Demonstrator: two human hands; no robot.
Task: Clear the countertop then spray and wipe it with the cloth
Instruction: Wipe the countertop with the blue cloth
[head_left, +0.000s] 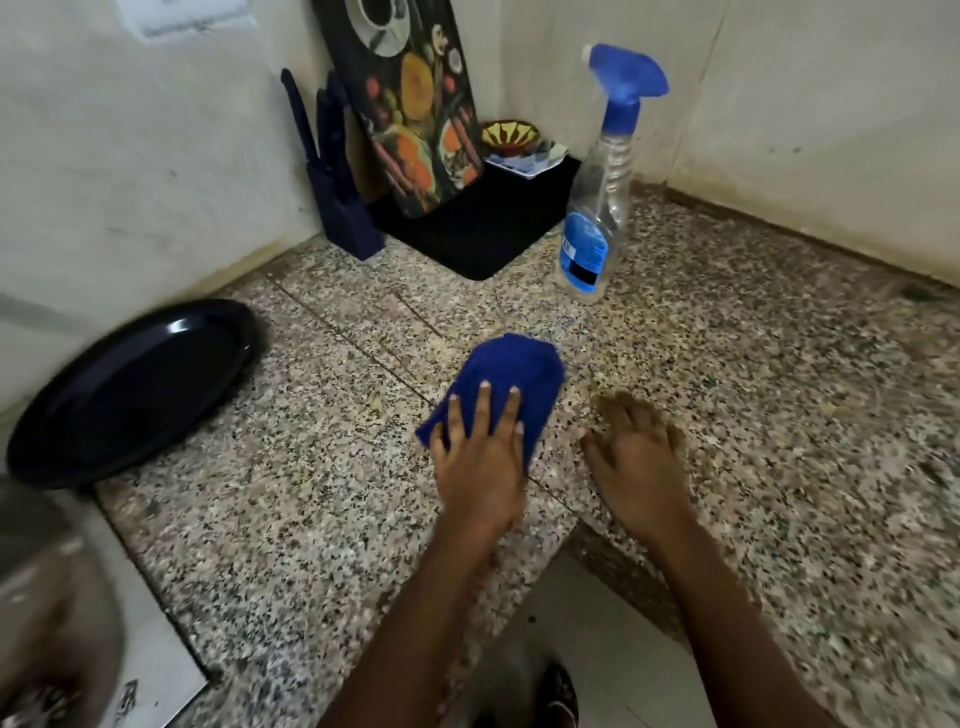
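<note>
Blue terry cloth (506, 382), folded into a thick pad, is lying on the speckled granite tabletop (753, 374) near its front edge, and the left hand (480, 457) is pressing down on it with straight, spread fingers (484, 410); that flat palm looks suited to spreading pressure for a wiping stroke rather than gripping. The right hand (636, 457) is resting just beside the cloth, fingers straight and slightly apart, holding nothing, probably bracing the body at the front edge.

The clear plastic spray bottle with a blue trigger head (597, 218) is standing upright toward the back of the tabletop, well apart from both hands, seemingly parked out of the wiping path; it is holding some clear liquid, though I cannot tell how much.

Other things are sitting pushed toward the back corner and left edge, likely to free the middle. A glossy black oval tray (130, 395) is leaning at the left edge and showing nothing inside. A black mat (467, 228) in the back corner is carrying a fruit-printed cutting board (415, 104) propped against the wall, and a small painted bowl (509, 136) whose contents are hidden. A dark blue knife block (343, 202) is holding several blue-handled knives.
</note>
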